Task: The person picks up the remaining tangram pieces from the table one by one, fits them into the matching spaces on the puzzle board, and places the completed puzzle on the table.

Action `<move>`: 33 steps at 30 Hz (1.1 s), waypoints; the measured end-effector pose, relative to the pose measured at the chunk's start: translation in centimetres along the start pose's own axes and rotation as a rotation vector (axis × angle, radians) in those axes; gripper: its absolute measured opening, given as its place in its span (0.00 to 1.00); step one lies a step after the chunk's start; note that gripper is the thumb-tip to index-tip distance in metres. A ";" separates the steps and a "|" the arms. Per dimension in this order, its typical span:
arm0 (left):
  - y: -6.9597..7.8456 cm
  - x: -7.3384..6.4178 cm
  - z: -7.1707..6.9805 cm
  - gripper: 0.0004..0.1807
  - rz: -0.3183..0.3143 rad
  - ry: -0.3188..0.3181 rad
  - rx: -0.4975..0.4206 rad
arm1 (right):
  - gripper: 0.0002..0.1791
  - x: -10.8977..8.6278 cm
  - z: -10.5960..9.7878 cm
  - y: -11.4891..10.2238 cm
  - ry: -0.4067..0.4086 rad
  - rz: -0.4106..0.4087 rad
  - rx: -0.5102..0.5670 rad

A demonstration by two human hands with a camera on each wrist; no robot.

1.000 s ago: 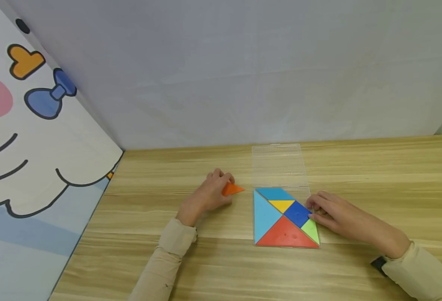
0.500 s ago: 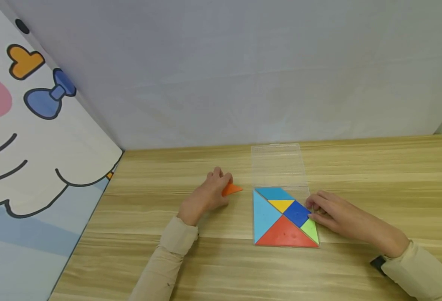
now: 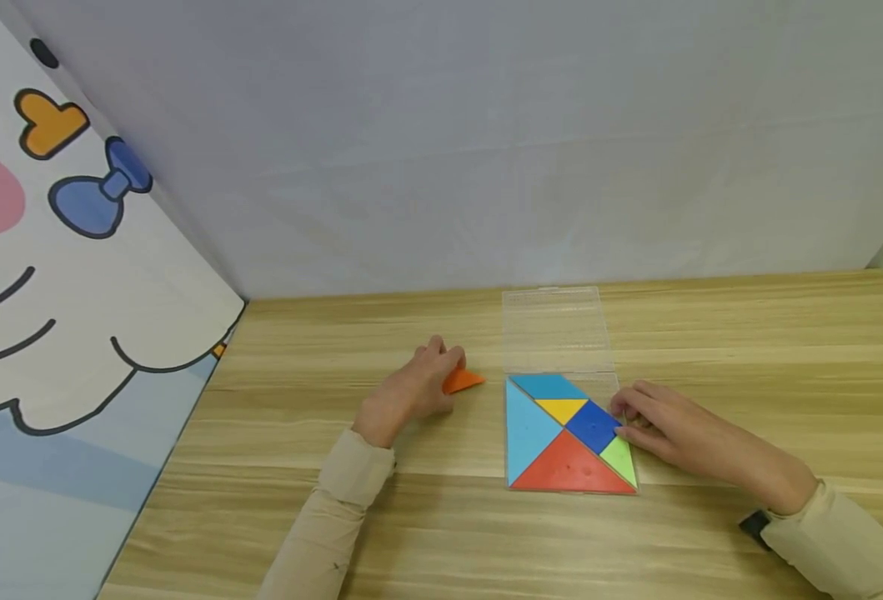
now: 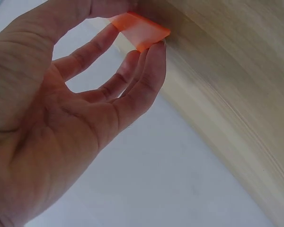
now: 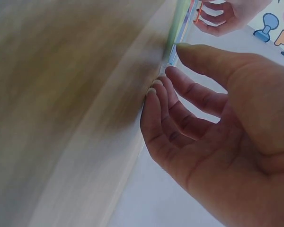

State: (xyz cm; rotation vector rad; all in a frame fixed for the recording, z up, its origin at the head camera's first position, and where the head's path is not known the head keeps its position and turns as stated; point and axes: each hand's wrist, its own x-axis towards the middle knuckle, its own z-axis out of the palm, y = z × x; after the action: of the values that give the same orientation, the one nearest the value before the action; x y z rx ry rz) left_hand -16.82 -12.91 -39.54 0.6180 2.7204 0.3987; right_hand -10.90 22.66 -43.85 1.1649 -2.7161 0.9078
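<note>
My left hand pinches an orange tangram piece left of the tangram case, its pointed end towards the case. In the left wrist view the orange piece sits between thumb and fingertips. The clear plastic case lies on the table, holding a red triangle, light blue triangle, blue parallelogram, yellow triangle, dark blue square and green triangle. My right hand rests its loosely bent fingertips at the case's right edge, thumb by the square.
A clear lid lies folded back behind the case on the wood-grain table. A pale wall rises along the table's far edge. At the left hangs a cartoon-printed sheet.
The left hand has drawn the orange piece very slightly left. My right hand and the case keep their places.
</note>
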 end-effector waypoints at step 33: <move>2.6 2.2 0.6 0.23 0.187 0.035 -0.021 | 0.11 -0.1 -0.2 -0.3 -0.030 0.043 0.020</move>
State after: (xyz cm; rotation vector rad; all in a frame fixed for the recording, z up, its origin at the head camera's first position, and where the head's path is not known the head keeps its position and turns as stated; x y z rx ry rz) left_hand -17.51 -9.50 -39.73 0.8715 2.6960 0.4863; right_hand -10.69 22.68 -43.55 1.1368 -2.7727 0.9325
